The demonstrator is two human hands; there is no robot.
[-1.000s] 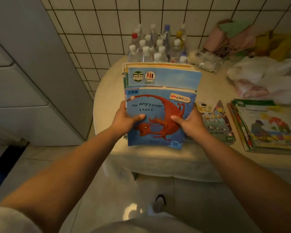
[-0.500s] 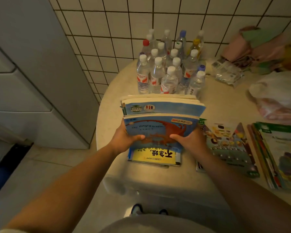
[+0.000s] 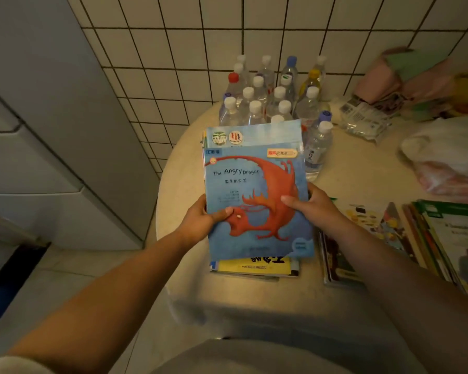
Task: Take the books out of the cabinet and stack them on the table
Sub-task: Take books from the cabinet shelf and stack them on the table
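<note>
Both hands hold a bundle of thin picture books (image 3: 254, 190); the top one is blue with a red dragon. My left hand (image 3: 200, 220) grips its left edge, thumb on the cover. My right hand (image 3: 312, 209) grips the right edge. The bundle hovers tilted over a small stack with a yellow book (image 3: 254, 267) on top, lying near the front edge of the round beige table (image 3: 179, 163). Two more book stacks (image 3: 368, 228) (image 3: 454, 238) lie to the right. The cabinet is out of view.
Several water bottles (image 3: 270, 98) stand at the back of the table against the tiled wall. Plastic bags (image 3: 443, 149) and cloths (image 3: 405, 74) lie at the back right. A grey fridge (image 3: 38, 130) stands to the left.
The bundle came down toward the yellow book, flattened out, and has now tilted up again so its cover faces me. Both hands have kept their grip.
</note>
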